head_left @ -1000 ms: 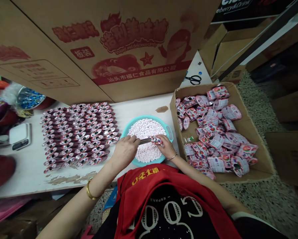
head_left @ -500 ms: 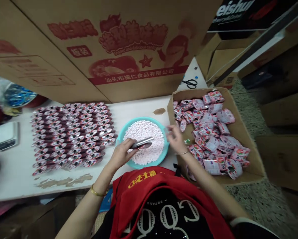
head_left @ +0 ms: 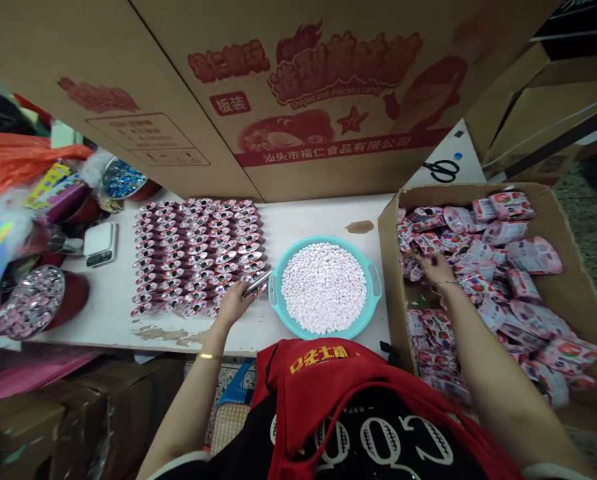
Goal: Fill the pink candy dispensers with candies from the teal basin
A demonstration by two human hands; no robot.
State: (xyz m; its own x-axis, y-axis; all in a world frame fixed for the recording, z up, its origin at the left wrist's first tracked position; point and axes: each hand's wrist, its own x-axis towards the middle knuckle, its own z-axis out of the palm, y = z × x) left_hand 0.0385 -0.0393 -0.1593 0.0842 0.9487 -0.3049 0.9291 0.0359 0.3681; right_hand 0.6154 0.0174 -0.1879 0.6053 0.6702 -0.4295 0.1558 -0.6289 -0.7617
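Behind the table's near edge, the left hand grips a metal tool beside a teal basin of white pellets. The right hand, grip unclear, is inside the open carton of packets at right; table surface shows beyond the basin.

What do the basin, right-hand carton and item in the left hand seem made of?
Basin: probably plastic, smooth turquoise with handle cutouts.
Carton: likely cardboard, matte brown with thin walls.
Item: perhaps metal, from its silvery sheen; blur leaves shiny film possible.
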